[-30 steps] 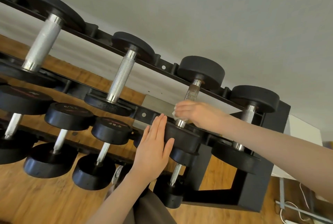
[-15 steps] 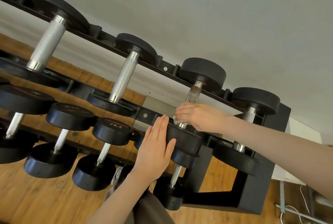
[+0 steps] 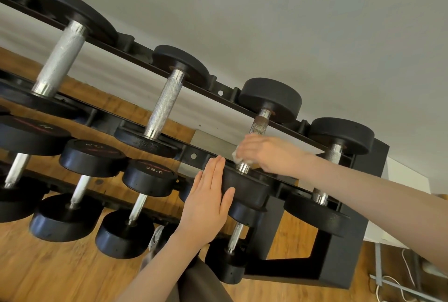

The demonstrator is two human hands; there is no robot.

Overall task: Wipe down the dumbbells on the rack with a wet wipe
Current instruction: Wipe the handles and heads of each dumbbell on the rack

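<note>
right hand (image 3: 271, 153) wraps the white wet wipe (image 3: 236, 156), apparently, round the knurled steel dumbbell handle (image 3: 259, 127) on the black rack's (image 3: 339, 265) top tier; left hand (image 3: 206, 202) presses flat against its black head (image 3: 247, 190). rotate the grip, covering the full handle.

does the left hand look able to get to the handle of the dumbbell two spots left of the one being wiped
Probably yes. The left hand rests flat on the wiped dumbbell's near head, holding nothing, and that knurled handle on the top rail is bare, with nothing in front. It is a long reach across, though.
</note>
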